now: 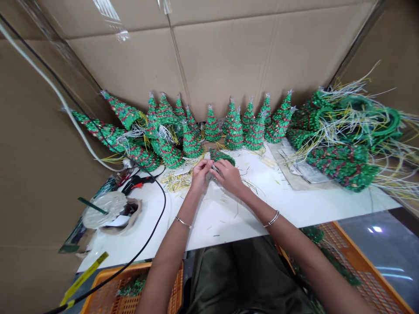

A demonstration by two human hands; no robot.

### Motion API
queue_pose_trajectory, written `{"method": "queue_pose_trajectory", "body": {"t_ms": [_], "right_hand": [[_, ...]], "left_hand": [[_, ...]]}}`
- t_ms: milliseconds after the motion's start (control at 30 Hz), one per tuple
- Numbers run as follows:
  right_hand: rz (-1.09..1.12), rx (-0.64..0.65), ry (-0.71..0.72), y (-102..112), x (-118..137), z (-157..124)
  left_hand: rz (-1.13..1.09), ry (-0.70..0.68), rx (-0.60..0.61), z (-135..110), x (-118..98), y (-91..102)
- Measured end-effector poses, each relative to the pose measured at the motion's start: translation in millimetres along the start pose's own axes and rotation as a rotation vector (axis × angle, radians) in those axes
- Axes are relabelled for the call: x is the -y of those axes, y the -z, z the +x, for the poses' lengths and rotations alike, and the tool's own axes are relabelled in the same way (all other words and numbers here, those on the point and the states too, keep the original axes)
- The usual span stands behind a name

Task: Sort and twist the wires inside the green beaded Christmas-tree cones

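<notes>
Two hands meet above the white table (196,231), the left hand (200,173) and the right hand (229,175) with fingers bent inward and fingertips nearly together; something thin may sit between them, but whether either has a firm hold I cannot tell. Just beyond the fingers lies a tree (225,156), on its side, its visible part running mostly left to right, the right hand nearer and overlapping its lower edge. Its near side is hidden by the fingers, so which end is the tip, and whether the hands touch it, is hard to make out. Left of it are clippings (176,181); farther back, standing trees (234,134) line the cardboard (222,56), and at far right loose wires (347,126) tangle and run out of frame.
</notes>
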State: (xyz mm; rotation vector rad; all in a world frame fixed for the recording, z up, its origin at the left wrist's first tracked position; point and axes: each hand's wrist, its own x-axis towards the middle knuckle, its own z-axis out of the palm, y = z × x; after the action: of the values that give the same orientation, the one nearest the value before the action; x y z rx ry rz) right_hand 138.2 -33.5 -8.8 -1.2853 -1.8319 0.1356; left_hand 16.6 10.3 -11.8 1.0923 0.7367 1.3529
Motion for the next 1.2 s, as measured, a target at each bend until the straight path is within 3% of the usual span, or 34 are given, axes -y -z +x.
{"method": "queue_pose_trajectory", "body": {"t_ms": [200,333,433,533,667,767,900,1000,1067,1200], "right_hand": [[0.180,0.007,-0.050,-10,-6,1],[0.272,0.034,-0.080,-8,-11,5],[0.314,0.038,-0.103,-8,-14,6],[0.337,0.033,-0.103,-9,-17,6],[0.337,0.066,-0.068,-9,-20,7],[0.348,0.120,-0.043,-6,-22,7],[0.371,0.196,0.009,-3,-26,8],[0.347,0.216,0.082,-4,-30,8],[0.295,0.181,0.161,-6,-34,8],[0.135,0.114,0.374,-11,-38,6]], "left_hand": [[-0.055,0.070,0.044,-2,-1,-1.7],[0.048,0.068,0.003,2,-6,0.9],[0.339,-0.217,0.010,3,-24,5.1],[0.874,-0.547,0.239,2,-46,12.0],[1.431,-0.848,0.499,4,-59,26.6],[1.567,-0.991,0.577,11,-60,38.0],[1.592,-1.109,0.690,21,-65,45.0],[1.586,-1.099,0.786,23,-71,44.8],[1.576,-1.018,0.824,21,-74,43.8],[1.420,-0.697,0.710,3,-68,41.5]]}}
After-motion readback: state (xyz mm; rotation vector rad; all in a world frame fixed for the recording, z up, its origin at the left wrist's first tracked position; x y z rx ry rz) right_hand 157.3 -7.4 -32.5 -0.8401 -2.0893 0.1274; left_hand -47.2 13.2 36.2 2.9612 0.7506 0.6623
